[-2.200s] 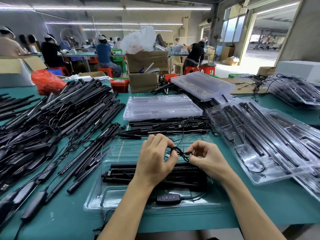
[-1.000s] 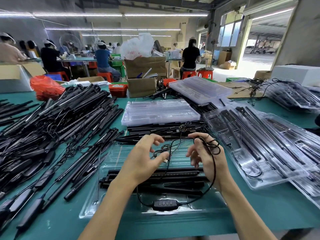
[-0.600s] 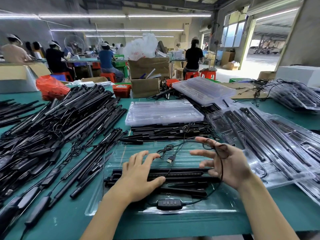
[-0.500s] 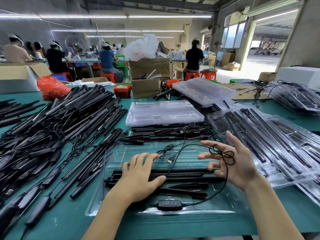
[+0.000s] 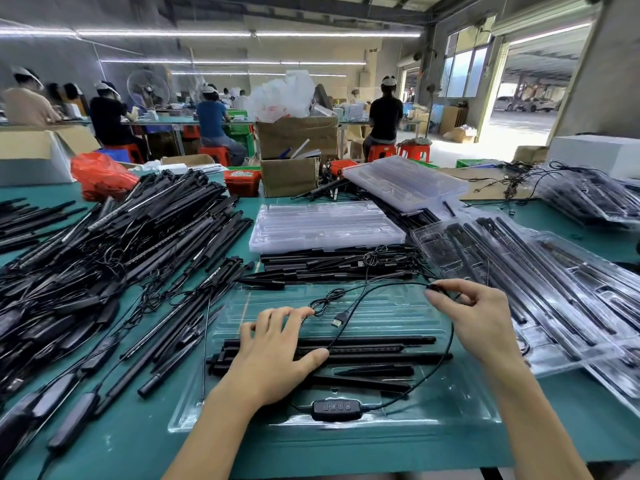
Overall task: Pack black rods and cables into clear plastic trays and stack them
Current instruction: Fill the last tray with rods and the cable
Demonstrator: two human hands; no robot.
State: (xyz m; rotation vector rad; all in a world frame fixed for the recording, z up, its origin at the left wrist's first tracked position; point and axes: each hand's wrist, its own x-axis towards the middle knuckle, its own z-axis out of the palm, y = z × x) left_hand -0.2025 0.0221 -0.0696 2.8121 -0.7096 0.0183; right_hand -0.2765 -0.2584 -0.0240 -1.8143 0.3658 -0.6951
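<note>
On the counter (image 5: 554, 445) the left hand (image 5: 273, 355) lies flat with fingers spread, pressing the black rods (image 5: 363, 351) down in the clear tray (image 5: 450, 415), while the right hand (image 5: 481, 320) pinches the cable (image 5: 446, 355) between thumb and fingertips. That cable could snag on the loose plug (image 5: 340, 319) or tangle, dragging the rods out of their slots. Half a second ago the right hand was spread wide with the coil looped over it; now it has closed on one strand.
</note>
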